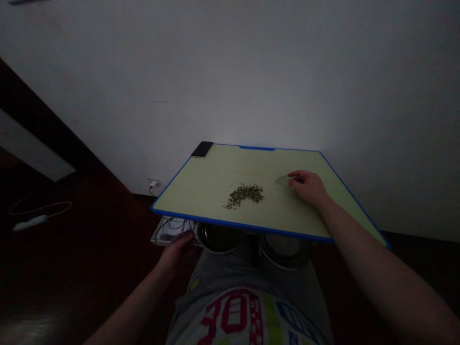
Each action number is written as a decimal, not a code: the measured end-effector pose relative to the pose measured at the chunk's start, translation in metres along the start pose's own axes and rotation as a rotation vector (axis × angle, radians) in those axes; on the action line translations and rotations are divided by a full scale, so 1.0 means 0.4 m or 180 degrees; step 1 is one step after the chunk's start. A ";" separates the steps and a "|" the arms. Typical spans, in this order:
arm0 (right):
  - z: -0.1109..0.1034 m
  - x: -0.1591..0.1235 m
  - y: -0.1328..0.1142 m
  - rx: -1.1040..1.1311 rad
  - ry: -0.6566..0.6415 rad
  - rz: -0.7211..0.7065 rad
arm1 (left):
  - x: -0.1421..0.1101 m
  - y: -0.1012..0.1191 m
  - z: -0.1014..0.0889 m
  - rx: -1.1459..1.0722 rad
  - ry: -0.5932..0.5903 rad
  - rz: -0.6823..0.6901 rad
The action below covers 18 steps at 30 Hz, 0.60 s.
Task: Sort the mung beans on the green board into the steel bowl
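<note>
A loose pile of small brown grains (246, 194), perhaps beans or seeds, lies spread in a curve on the pale folding table (215, 170) with a blue edge. Just right of the pile, my right hand (307, 185) pinches a thin, clear curved piece (282, 179) against the tabletop; its exact kind is hard to make out. Below the front edge, my left hand (179, 247) is beside a round metal bowl (220, 239). Its fingers are dark and partly hidden, so whether they touch the bowl does not show. A second round container (285, 251) sits to the right, partly under the table.
At the table's far left corner lies a black phone (202, 149). The table's back edge stands against a white wall (251, 72). Left of the bowl is a white box with cables (170, 229). A power strip (30, 222) lies on the dark floor.
</note>
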State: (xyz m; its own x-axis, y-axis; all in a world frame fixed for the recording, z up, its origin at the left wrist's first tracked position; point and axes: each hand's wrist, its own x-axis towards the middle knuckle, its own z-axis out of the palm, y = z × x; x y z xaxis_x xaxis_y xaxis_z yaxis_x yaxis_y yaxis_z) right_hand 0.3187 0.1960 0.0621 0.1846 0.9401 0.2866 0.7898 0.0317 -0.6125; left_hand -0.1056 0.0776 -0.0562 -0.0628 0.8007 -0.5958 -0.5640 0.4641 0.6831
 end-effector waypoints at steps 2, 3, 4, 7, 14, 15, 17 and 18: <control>0.001 0.001 0.001 -0.0025 0.0020 -0.0049 | -0.036 0.037 0.001 -0.0065 -0.0284 0.0195; 0.002 0.001 0.002 -0.0020 0.0028 -0.0075 | -0.056 0.050 0.007 -0.0069 -0.0510 0.0183; 0.003 0.002 0.003 -0.0011 0.0033 -0.0091 | -0.077 0.058 0.018 -0.0046 -0.0763 0.0080; 0.004 0.003 0.006 0.0009 0.0045 -0.0098 | -0.125 0.034 0.072 0.0099 -0.1450 -0.0460; 0.000 0.000 0.000 -0.0006 -0.0048 -0.0037 | -0.065 -0.202 0.204 0.0605 -0.2063 -0.1611; 0.000 0.000 -0.002 0.0002 -0.0051 -0.0031 | -0.044 -0.230 0.216 0.0663 -0.2062 -0.1675; 0.001 -0.001 -0.004 0.0021 -0.0033 -0.0039 | -0.004 -0.275 0.238 0.0774 -0.2050 -0.1728; 0.001 -0.001 -0.004 0.0029 -0.0022 -0.0057 | 0.012 -0.292 0.248 0.0830 -0.2053 -0.1733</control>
State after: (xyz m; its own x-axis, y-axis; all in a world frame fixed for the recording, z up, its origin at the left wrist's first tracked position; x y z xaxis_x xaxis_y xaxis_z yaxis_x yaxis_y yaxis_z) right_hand 0.3171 0.1956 0.0625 0.1662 0.9417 0.2925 0.7875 0.0517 -0.6141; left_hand 0.0417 0.0649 -0.0967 0.6811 0.4645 -0.5660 -0.1693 0.8520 0.4954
